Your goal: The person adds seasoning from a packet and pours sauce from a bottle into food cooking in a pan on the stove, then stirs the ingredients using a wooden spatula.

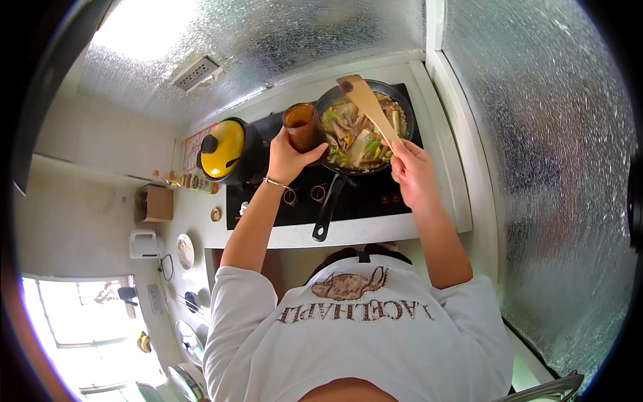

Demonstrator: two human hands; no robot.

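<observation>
My left hand [289, 159] is wrapped round an open jar [305, 128] of reddish-brown contents, beside the pan's left edge. My right hand [410, 171] grips the handle of a wooden spatula [367, 104]. The spatula's flat end is raised over the far side of the pan and carries a dark red smear. Below it a black frying pan [410, 119] holds food [355, 137], with pale strips, brown pieces and green bits in liquid. The pan stands on the black cooktop [362, 201], its handle pointing toward my body.
Left of the jar stands a dark pot with a yellow lid [226, 149]. Bottles [194, 182], a cardboard box [155, 204] and a plate [185, 250] are farther left. Silvery foil-like sheeting [536, 167] covers the walls behind and to the right.
</observation>
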